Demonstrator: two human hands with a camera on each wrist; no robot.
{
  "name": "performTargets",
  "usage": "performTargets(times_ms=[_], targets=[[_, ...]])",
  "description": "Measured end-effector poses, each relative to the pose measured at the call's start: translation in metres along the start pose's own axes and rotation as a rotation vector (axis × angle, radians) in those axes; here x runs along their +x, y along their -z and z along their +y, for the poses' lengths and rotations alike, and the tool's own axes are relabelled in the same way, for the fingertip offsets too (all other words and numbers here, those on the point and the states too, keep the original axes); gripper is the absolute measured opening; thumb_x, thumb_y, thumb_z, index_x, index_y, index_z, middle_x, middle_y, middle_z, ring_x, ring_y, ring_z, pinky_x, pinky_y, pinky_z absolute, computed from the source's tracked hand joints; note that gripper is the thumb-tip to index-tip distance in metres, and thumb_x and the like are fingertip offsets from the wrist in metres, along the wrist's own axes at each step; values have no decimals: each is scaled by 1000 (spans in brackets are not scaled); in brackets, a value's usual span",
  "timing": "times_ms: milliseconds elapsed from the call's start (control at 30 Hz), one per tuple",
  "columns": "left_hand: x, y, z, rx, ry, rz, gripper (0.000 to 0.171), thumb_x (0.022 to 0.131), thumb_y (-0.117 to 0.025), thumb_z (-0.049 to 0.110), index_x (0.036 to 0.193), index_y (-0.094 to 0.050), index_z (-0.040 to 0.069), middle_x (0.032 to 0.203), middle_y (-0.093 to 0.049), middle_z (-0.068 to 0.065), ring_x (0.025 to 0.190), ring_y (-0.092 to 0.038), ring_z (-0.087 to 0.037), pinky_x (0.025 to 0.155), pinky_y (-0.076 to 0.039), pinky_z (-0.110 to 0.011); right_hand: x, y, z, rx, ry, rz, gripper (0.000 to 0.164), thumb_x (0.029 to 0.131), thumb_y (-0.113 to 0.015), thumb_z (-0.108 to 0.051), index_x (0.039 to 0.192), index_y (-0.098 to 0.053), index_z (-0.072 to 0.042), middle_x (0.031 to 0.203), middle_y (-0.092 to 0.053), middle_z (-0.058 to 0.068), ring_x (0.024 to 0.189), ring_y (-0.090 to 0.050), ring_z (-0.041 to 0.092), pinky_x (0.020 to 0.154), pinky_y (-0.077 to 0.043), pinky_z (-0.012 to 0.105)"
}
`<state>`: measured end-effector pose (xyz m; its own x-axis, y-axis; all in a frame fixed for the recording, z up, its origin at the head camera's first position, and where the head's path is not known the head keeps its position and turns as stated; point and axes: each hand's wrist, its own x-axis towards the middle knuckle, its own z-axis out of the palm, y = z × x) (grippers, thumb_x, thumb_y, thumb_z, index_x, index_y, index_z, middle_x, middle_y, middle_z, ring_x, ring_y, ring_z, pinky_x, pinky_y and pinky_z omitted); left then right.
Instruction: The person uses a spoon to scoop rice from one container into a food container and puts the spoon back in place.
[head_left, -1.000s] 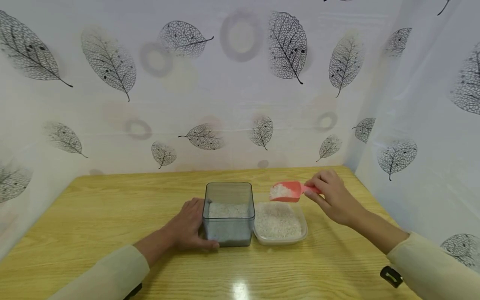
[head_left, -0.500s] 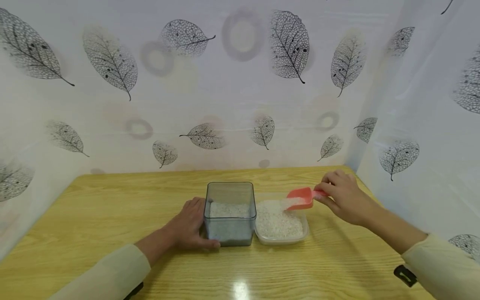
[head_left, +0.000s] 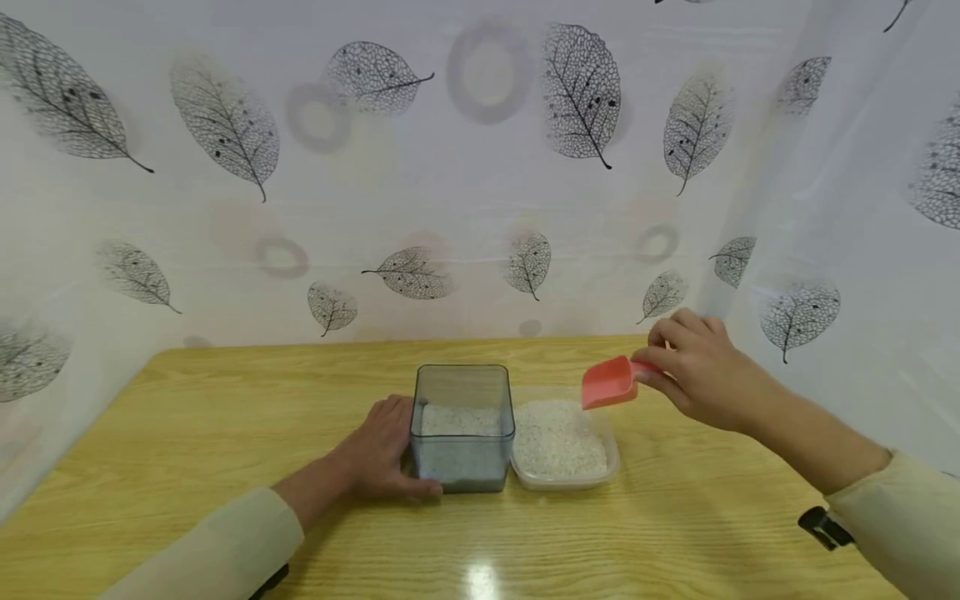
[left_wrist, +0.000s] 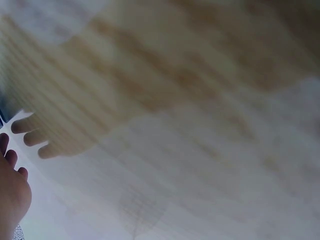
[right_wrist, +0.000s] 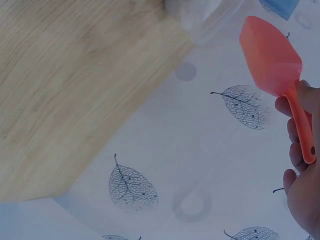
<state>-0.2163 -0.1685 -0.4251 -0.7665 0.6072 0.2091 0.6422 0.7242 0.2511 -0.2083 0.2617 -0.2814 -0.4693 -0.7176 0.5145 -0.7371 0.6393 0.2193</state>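
My left hand (head_left: 382, 450) rests against the left side of a clear grey square container (head_left: 462, 462), its thumb lying along the front wall near the base. White grains that look like rice (head_left: 459, 420) cover the inside of that container. In my right hand (head_left: 697, 371) is the handle of a red-pink scoop (head_left: 611, 383), pinched between thumb and fingers. The scoop's bowl shows no grains and is tilted above the back right of a low clear tub (head_left: 566, 482). More of the white grains (head_left: 558, 442) fill this tub. The right wrist view shows the scoop (right_wrist: 272, 57) from below.
Both containers stand side by side on a wood-grain table (head_left: 225, 425). A white curtain (head_left: 465, 200) with leaf prints hangs behind the table and along its sides.
The scoop held grains a second ago; they slid off into the clear tub as it tilted. My right hand then moved right and rose slightly with the scoop. My left hand stayed put.
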Motion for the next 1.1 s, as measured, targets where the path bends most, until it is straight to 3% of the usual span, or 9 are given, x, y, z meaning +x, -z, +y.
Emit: performTargets(times_ms=[300, 467, 600, 733, 933, 1100], targets=[[1, 0, 2, -14, 0, -12, 118, 70, -62, 85, 149, -33, 2, 138, -49, -11, 127, -43, -26, 111, -35, -49, 45, 6, -29, 147, 6, 163, 55, 105, -38, -50, 98, -74, -9, 90, -55, 2, 86, -41, 21, 77, -29, 42], [1, 0, 2, -23, 2, -23, 116, 70, -62, 85, 149, -33, 4, 139, -48, -10, 127, -42, -25, 111, -34, -48, 67, -5, -50, 167, 39, 157, 54, 105, -37, -49, 97, -73, -10, 90, -54, 2, 86, -41, 20, 75, -28, 39], [1, 2, 3, -24, 14, -26, 116, 70, -62, 85, 148, -34, 4, 139, -48, -10, 127, -42, -25, 112, -34, -49, 83, -15, -66, 155, 54, 62, 39, 103, -49, -42, 99, -72, -11, 93, -55, 2, 89, -42, 21, 75, -29, 38], [0, 3, 2, -39, 28, -33, 117, 69, -63, 85, 149, -33, 4, 140, -48, -10, 128, -42, -25, 113, -32, -49, 99, -25, -82, 111, 30, -110, 19, 98, -64, -33, 102, -71, -16, 97, -54, 0, 91, -40, 20, 77, -29, 37], [0, 1, 1, -41, 40, -42, 119, 69, -59, 89, 150, -32, 6, 140, -48, -7, 128, -41, -23, 114, -32, -48, 120, -43, -101, 39, -2, -329, 19, 97, -64, -36, 102, -69, -19, 100, -52, -1, 90, -37, 19, 79, -29, 36], [1, 1, 0, -25, 32, -39, 119, 70, -58, 88, 151, -31, 5, 140, -48, -8, 127, -41, -23, 113, -33, -47, 131, -54, -110, 42, -25, -425, 21, 96, -65, -34, 99, -67, -13, 96, -51, 2, 85, -37, 20, 73, -31, 34]])
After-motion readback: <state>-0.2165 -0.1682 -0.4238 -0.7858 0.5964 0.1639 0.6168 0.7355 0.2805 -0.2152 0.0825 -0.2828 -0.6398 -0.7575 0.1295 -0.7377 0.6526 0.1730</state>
